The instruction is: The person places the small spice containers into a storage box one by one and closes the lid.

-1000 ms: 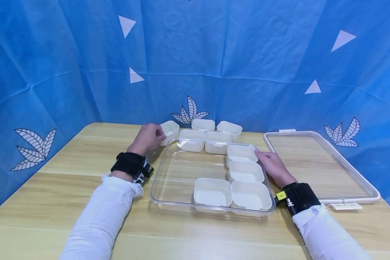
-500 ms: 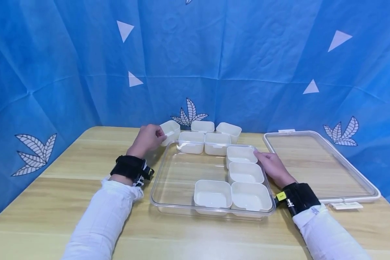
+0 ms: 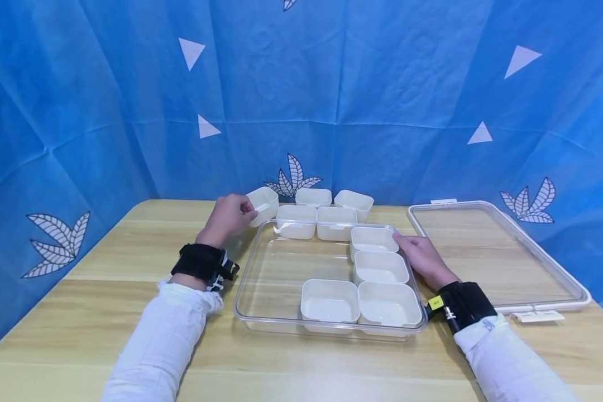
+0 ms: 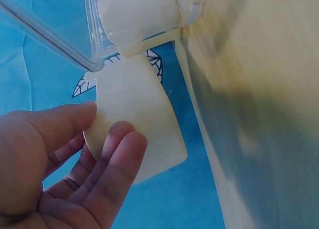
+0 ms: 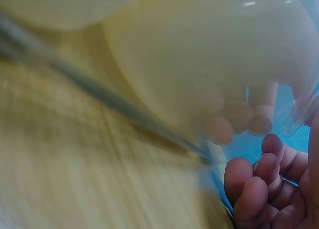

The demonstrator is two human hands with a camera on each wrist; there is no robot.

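Observation:
My left hand (image 3: 229, 215) pinches a small cream plastic bin (image 3: 265, 202) at the back left, beyond the corner of a large clear storage box (image 3: 243, 279). In the left wrist view, the thumb lies at the edge of the bin (image 4: 137, 104) and the fingertips press its outer wall. My right hand (image 3: 422, 255) holds the right side of the clear box, thumb at the rim near a cream bin (image 3: 374, 239). The right wrist view shows its fingers (image 5: 249, 196) curled outside the transparent wall. Inside the box, several cream bins stand along the right side and front (image 3: 330, 301).
Behind the box stand more cream bins (image 3: 313, 196), two of them close at its back rim (image 3: 296, 215). A clear lid with a white edge (image 3: 497, 254) lies on the wooden table (image 3: 105, 301) to the right. Blue patterned cloth (image 3: 301, 72) hangs behind the table.
The head view has tilted up a little. Both hands stay in place, the left on the small bin and the right at the box's side.

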